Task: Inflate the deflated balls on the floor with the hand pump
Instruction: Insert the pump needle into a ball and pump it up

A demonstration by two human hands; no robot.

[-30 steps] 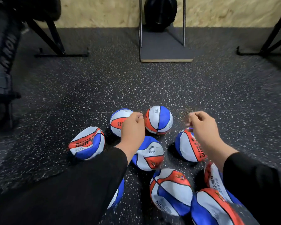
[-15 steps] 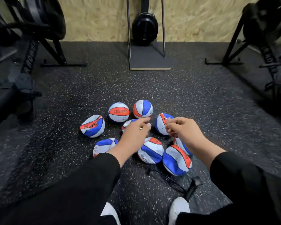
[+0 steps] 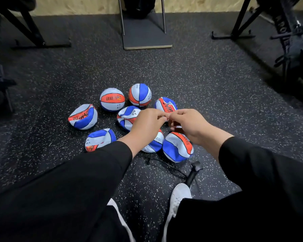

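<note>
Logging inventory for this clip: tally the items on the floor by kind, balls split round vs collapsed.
Round balls: 2, the orange-banded ball and its neighbour
Collapsed balls: 6 in view
Hand pump: 1, with its hose
Total: 9

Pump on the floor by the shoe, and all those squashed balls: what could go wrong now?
The pump lies right beside the white shoe, with its thin hose across the floor; a step might catch or bend it. The left hand and right hand pinch something tiny above the balls; if dropped, it could vanish on the speckled floor.
</note>
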